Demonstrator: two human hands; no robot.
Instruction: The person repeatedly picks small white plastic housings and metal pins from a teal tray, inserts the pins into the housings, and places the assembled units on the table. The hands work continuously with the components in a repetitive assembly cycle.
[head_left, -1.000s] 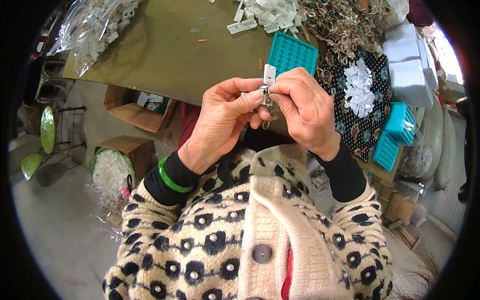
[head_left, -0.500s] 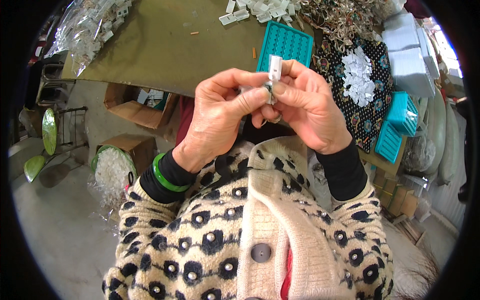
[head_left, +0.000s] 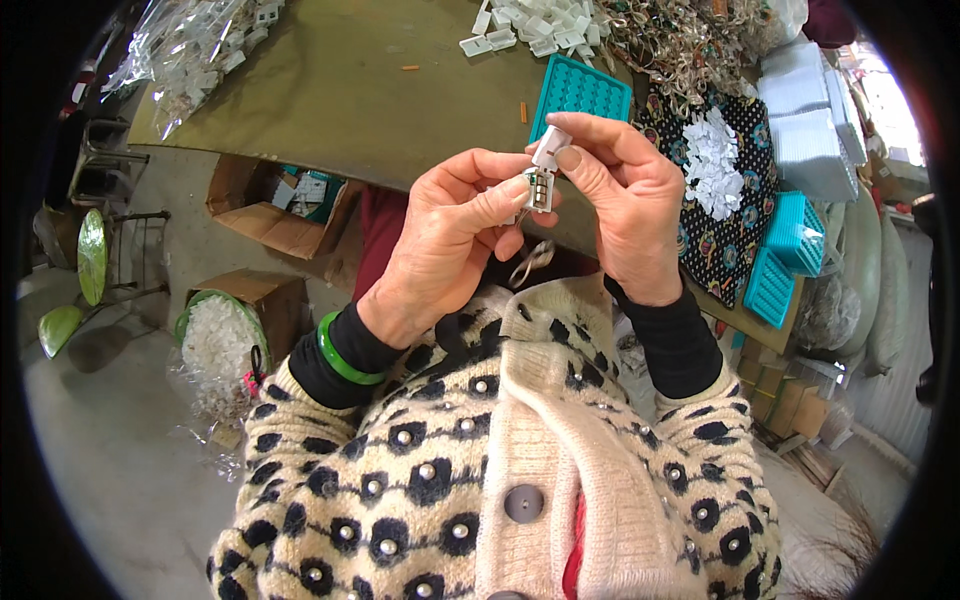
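Note:
Between the fingertips of my left hand is a small battery case with a row of silvery round cells showing and a bit of green along one side. A thin pale wire loop hangs below it. My right hand pinches a white plastic cover between thumb and fingers, tilted just above the cells. Cover and case meet at the edge; whether they are joined I cannot tell. Both hands are raised in front of my chest.
Just beyond my hands, a teal tray lies on the olive table. White plastic pieces and tangled wires lie farther back. White scraps cover a patterned cloth at right. An open carton stands below the table edge.
The white cover has tipped from upright to slanting, and the cells beneath it now show. My right hand has shifted slightly right. The wire loop hangs in plainer sight.

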